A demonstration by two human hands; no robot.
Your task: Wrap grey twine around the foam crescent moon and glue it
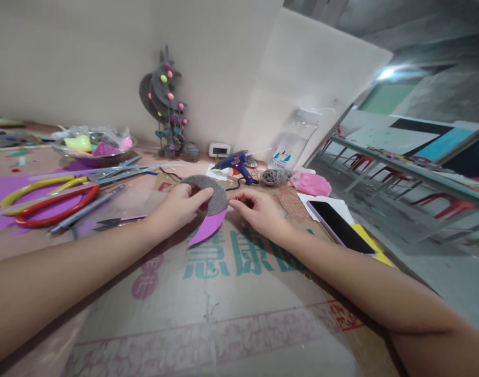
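Note:
A purple crescent cutout [210, 227], wound over much of its length with grey yarn, is held above the cardboard. My left hand [184, 201] grips its wrapped part, thumb on top and the other fingers partly hidden behind. At the crescent's right edge, my right hand [258, 209] has thumb and forefinger pinched together; the yarn strand between them is too thin to make out clearly. The lower purple tip is bare. Behind the hands lies a grey yarn ball [276, 177], beside a blue glue gun [239, 166].
Printed cardboard [231, 324] covers the table. On the left lie red and yellow scissors [58, 204] and a bowl of craft bits [93, 152]. A water bottle [292, 141], pink plastic bag [312, 183] and phone [341, 228] are on the right. A decorated moon hanging [166, 99] is against the wall.

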